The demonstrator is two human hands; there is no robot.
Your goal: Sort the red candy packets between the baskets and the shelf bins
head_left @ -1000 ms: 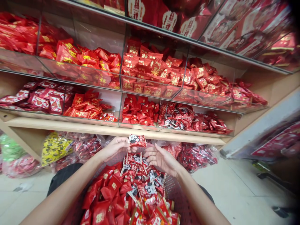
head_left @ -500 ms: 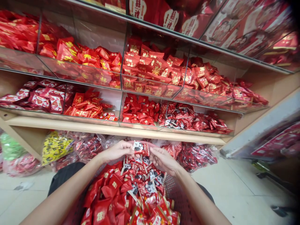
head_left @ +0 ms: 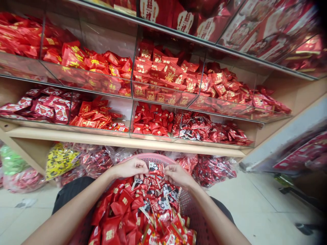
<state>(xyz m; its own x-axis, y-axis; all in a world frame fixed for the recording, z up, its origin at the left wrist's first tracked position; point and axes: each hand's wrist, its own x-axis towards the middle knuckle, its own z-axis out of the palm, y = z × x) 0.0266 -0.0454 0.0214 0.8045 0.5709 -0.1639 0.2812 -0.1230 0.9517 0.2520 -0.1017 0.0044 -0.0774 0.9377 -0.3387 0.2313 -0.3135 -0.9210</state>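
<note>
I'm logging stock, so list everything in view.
Basket: one, pink, bottom centre
Basket packets: many, mostly red, inside it
Single packet: one, red, black, white, at pile's far end
Shelf unit: one, pale wood, ahead
Shelved packets: many, mostly red, behind panels
Plastic bags: several, yellow, green, red, under shelf unit
Scrap: one, whitish, left floor
Blurred items: several, dark, right floor
Floor: one, pale, below
Legs: two, dark, beside basket
Left grip: one, bare, single packet's left
Right grip: one, bare, single packet's right

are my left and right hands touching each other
Apart: the head view shows a gap, with a red packet, between left hand and right hand.
</note>
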